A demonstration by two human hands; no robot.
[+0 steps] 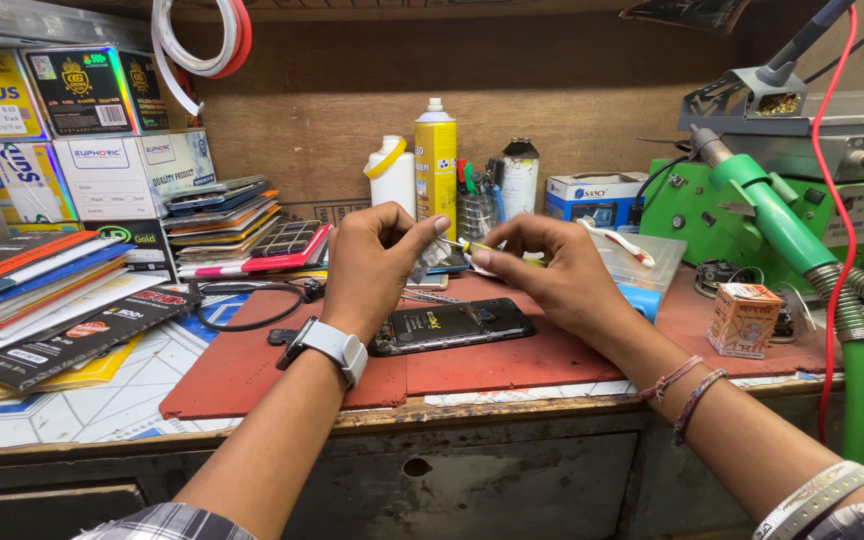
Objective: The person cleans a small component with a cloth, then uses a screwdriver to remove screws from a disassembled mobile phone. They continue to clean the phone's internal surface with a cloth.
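Note:
My left hand [377, 262] pinches a small clear-and-grey part [426, 262] between thumb and forefinger, raised above the bench. My right hand [544, 270] holds a thin yellow-handled tool [474, 248] whose tip meets that part. Both hands hover over an opened black phone [452, 325] lying face down on a red work mat [512, 365]. A grey watch sits on my left wrist, thread bracelets on my right.
Stacks of flat packages [42, 290] and boxes fill the left. Bottles and a yellow spray can [436, 160] stand at the back. A green fume hose [802, 240] and soldering stand are right, with a small orange box [743, 320] and clear tray [642, 255].

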